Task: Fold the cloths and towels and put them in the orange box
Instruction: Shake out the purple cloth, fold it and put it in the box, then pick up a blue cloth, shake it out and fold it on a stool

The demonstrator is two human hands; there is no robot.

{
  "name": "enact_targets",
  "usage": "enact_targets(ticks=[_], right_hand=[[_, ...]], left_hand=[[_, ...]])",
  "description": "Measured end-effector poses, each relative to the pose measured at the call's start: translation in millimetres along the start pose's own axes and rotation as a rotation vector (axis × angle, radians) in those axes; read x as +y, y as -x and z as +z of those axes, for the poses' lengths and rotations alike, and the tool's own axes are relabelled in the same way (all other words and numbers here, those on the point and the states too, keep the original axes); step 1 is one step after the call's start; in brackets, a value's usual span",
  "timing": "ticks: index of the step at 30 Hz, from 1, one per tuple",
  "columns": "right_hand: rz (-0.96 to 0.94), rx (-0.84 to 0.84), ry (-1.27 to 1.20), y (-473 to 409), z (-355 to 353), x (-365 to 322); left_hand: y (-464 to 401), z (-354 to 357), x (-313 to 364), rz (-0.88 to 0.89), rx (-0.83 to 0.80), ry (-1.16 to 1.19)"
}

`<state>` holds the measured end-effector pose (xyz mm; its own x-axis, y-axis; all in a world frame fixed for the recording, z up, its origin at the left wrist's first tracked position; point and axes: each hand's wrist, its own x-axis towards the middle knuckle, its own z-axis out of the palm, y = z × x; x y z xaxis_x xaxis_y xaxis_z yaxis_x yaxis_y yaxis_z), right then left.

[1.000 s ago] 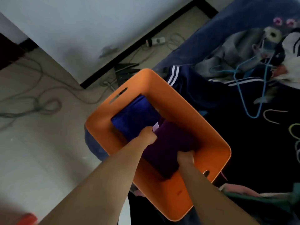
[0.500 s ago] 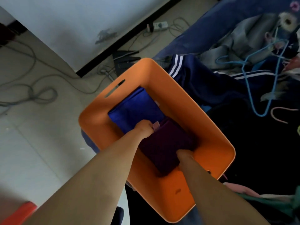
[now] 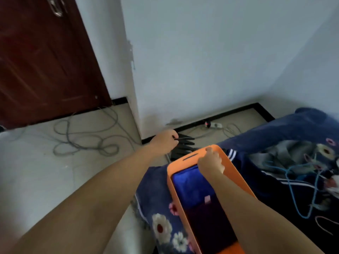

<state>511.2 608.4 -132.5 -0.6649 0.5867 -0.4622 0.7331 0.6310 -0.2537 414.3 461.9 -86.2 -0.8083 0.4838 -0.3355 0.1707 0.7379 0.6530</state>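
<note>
From the head view, the orange box [image 3: 236, 173] sits on the bed [image 3: 286, 132], at the bed's left edge beside the floor [image 3: 36, 171]. Its long axis runs away from the person, from the bottom of the frame up toward the wall [image 3: 201, 61], leaning slightly leftward at its far end, where a slot handle is cut into the short wall. Inside it lie two folded cloths, one behind the other along that axis: a blue towel [image 3: 190, 186] in the far half and a dark purple cloth [image 3: 209, 224] in the near half, the two touching, with a small pale tag showing near where they meet. The right hand [image 3: 211, 163] rests on the far right corner of the box, its fingers [image 3: 209, 149] curled over the rim and gripping it; its forearm stretches over the box's right side. The left hand [image 3: 165, 142] reaches out over the floor beyond the box's far end, fingers bent in around a thin black antenna [image 3: 185, 138] of a black device [image 3: 181, 151] that lies on the floor just past the box. A power strip [image 3: 213, 125] with a red light lies against the black skirting, and grey cables [image 3: 82, 142] loop across the floor toward a dark red door [image 3: 42, 61]. On the bed to the right of the box lie a flower-printed blanket [image 3: 161, 217], a navy garment with white stripes [image 3: 232, 155] and blue hangers [image 3: 293, 191].
</note>
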Motion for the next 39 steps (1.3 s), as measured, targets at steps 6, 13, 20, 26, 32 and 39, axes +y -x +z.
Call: enact_targets(ticks=[6, 13, 20, 26, 32, 39], right_hand=[[-0.587, 0.234, 0.325, 96, -34, -153], [-1.085, 0.33, 0.473, 267, 37, -291], [-1.454, 0.252, 0.52, 475, 154, -361], [-1.827, 0.172, 0.604, 625, 235, -351], [-2.098, 0.039, 0.713, 744, 302, -319], [-2.418, -0.117, 0.831, 855, 364, -262]], left_hand=[[102, -120, -62, -0.021, 0.328, -0.253], [311, -201, -197, -0.377, 0.606, -0.231], [549, -220, -301, -0.712, 0.791, -0.24], [731, -169, -351, -1.043, 1.007, -0.065], [874, -76, -358, -1.388, 1.187, 0.172], [986, 28, -333, -1.7, 1.374, 0.385]])
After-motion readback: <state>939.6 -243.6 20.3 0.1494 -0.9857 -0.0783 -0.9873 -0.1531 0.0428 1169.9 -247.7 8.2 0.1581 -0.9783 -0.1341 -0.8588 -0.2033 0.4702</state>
